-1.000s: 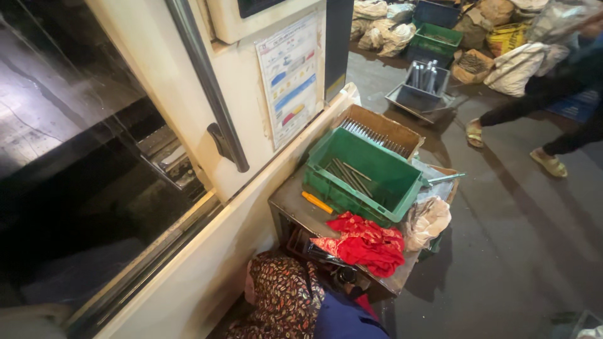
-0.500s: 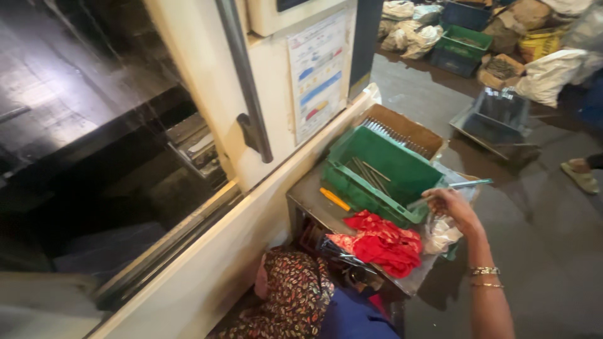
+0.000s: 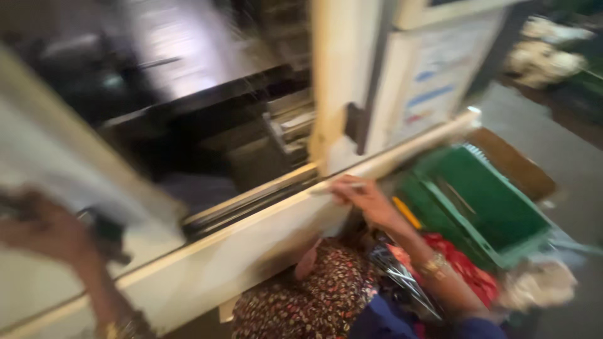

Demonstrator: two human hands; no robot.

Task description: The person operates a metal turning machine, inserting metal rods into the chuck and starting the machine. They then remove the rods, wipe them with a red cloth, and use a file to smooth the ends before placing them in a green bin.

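Motion blur throughout: right hand rests on the cream ledge of the machine, fingers curled round a thin pale rod-like piece lying along that ledge, wrist carrying a gold bangle. Left hand is raised at the frame's left edge, loosely curled beside a dark object on the machine front, but whether it grips anything cannot be told through the smear. Just right of the right forearm a green plastic crate sits on a low table, red cloth beside it, patterned fabric below.
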